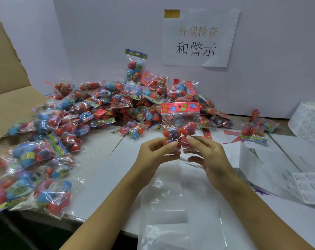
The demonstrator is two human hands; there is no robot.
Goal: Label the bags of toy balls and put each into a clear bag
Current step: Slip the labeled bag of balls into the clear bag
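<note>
A small bag of toy balls [180, 123] with a red flowered header card stands upright above the table's middle. My left hand [156, 152] pinches its lower left part. My right hand [205, 152] pinches its lower right part. Red balls show through the bag just above my fingertips. Directly below my hands a clear bag [171, 210] lies flat on the white table [102, 177], reaching the near edge. A roll of white labels [310, 121] sits at the far right, with a strip of labels [308, 188] lying closer on the right.
A big heap of toy-ball bags [102, 109] covers the left and back of the table, and one small bundle [256, 130] lies back right. A white wall panel with a paper sign [198, 38] stands behind. A brown cardboard box [7, 73] is at far left.
</note>
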